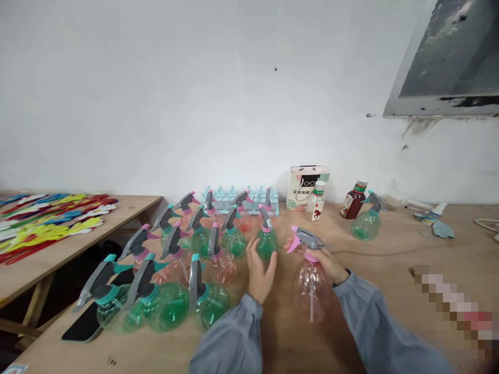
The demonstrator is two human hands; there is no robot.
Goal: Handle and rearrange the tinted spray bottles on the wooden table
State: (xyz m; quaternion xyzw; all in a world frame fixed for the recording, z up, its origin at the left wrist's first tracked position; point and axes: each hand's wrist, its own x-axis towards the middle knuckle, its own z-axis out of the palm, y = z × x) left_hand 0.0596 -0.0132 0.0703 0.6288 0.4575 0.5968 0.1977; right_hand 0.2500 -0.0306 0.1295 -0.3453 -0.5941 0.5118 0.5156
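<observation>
My left hand (259, 272) rests with fingers stretched out against a green spray bottle (267, 240) at the right end of a group of several green and pink spray bottles (183, 270) on the wooden table (390, 270). My right hand (325, 262) grips the neck of a clear pink spray bottle (310, 285) with a grey trigger and pink nozzle, which stands apart from the group, just right of my left hand.
A lone green spray bottle (368, 221), a dark red drink bottle (354, 200), a small white bottle (316, 201) and a paper bag (306, 187) stand by the wall. A light blue tray (241, 198) is behind the group. A black phone (83, 324) lies front left. Coloured hand clappers (50, 221) cover the left table.
</observation>
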